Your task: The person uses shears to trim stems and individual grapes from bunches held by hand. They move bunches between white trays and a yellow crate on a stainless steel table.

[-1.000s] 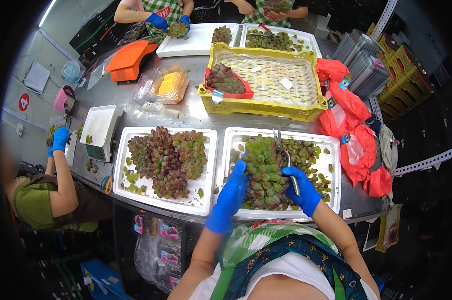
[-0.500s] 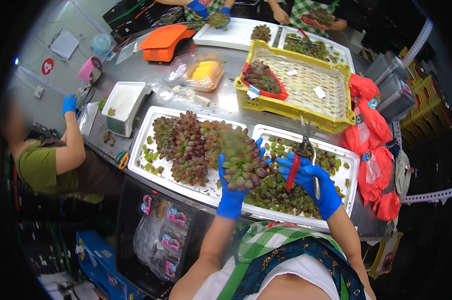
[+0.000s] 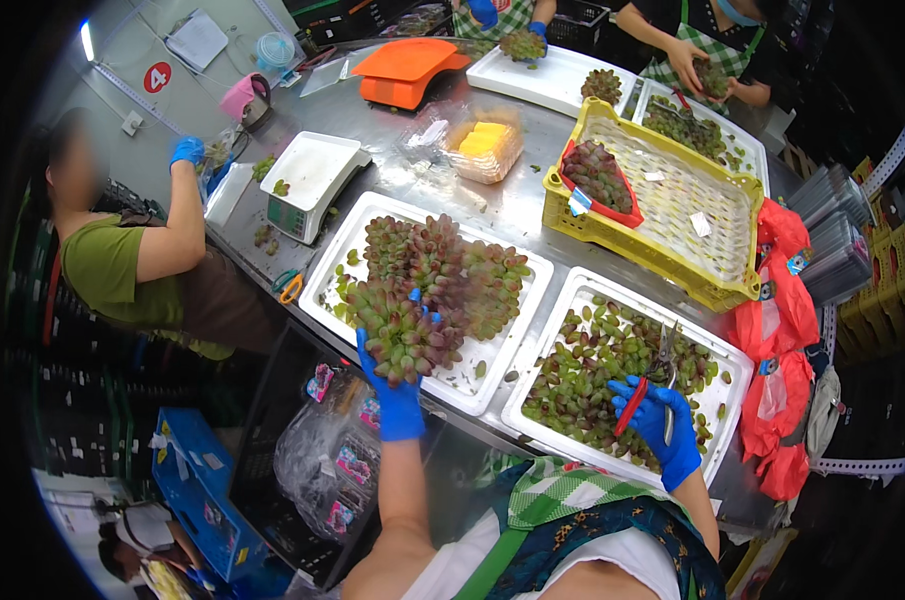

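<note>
My left hand (image 3: 397, 405), in a blue glove, holds a large green-purple bunch of grapes (image 3: 402, 330) from below, over the near side of the left white tray (image 3: 467, 385). More bunches of grapes (image 3: 437, 255) lie in that tray, just behind it. My right hand (image 3: 672, 430), also blue-gloved, is closed around red-handled pruning shears (image 3: 662, 372), with their blades pointing away from me. These are over the right white tray (image 3: 734, 372), which holds many loose grapes (image 3: 582, 385).
Beyond the trays stand a yellow crate (image 3: 637, 258) with a red-wrapped grape bunch, a white scale (image 3: 312, 165), an orange stand (image 3: 410, 65) and a plastic box (image 3: 487, 150). Red bags (image 3: 782, 350) hang right. Scissors (image 3: 290, 287) lie at the left edge. Co-workers stand left and opposite.
The bunch of grapes in my left hand has moved left, from between the trays to the left tray. My right hand stays over the right tray with the shears. The view has shifted.
</note>
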Demonstrator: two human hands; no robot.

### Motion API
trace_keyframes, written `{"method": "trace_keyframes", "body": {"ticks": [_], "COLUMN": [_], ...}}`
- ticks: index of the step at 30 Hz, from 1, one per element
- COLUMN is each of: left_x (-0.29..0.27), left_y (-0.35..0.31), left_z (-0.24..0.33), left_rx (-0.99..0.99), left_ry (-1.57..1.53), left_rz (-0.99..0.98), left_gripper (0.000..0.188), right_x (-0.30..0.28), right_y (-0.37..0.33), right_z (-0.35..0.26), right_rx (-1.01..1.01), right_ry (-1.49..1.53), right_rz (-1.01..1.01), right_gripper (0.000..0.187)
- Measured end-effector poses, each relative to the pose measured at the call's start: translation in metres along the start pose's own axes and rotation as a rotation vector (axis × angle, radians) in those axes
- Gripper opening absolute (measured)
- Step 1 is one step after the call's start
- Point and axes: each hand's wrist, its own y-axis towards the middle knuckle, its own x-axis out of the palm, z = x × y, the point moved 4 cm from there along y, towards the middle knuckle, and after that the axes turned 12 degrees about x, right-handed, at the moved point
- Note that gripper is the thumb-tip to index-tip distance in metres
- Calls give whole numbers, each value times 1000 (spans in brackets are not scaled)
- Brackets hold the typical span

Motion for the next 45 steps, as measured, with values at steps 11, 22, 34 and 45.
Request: {"method": "trace_keyframes", "body": {"ticks": [11,22,34,45], "left_x": [-66,-114,-78,33], "left_y": [94,129,139,-97], "left_z": [72,89,89,-128], "left_rx": [-77,-154,457,243], "left_ry": [334,609,1839,1394], "left_rz": [80,177,65,-900], "left_gripper": [52,55,67,44], "right_x": [4,1,1,-33], "right_y": [2,5,1,-4], "right_z": [-1,5,13,-21], "right_rx": [6,-2,-13,-460], "right_ry": [-49,-49,-115,-1727], "right_rz": [-22,24,63,983], "right_gripper": [65,63,58,72]}}
